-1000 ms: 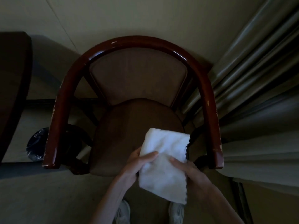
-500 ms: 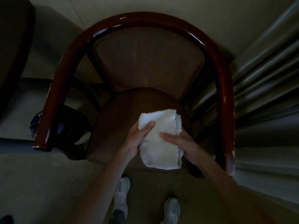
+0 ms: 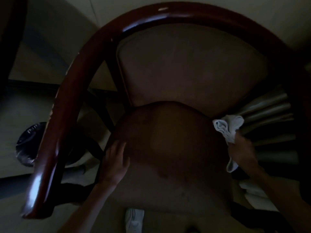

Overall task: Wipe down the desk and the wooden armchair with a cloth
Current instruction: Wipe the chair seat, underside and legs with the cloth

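The wooden armchair fills the dim view, its curved dark-red rail (image 3: 70, 91) arching from lower left over the top. Its padded brown seat (image 3: 168, 140) lies in the middle, the padded back above it. My right hand (image 3: 242, 152) grips the bunched white cloth (image 3: 227, 128) at the seat's right edge, under the right arm of the chair. My left hand (image 3: 116, 160) rests with spread fingers on the seat's left edge and holds nothing. The desk (image 3: 10, 39) shows only as a dark shape at the far left.
A bin lined with a dark bag (image 3: 28, 143) stands on the floor left of the chair. Grey curtain folds (image 3: 269, 111) hang behind the chair's right side. One pale shoe (image 3: 134, 219) shows below the seat's front edge.
The camera has moved in close over the chair. My left hand let go of the cloth and went to the seat's left edge. My right hand carried the bunched cloth to the right side.
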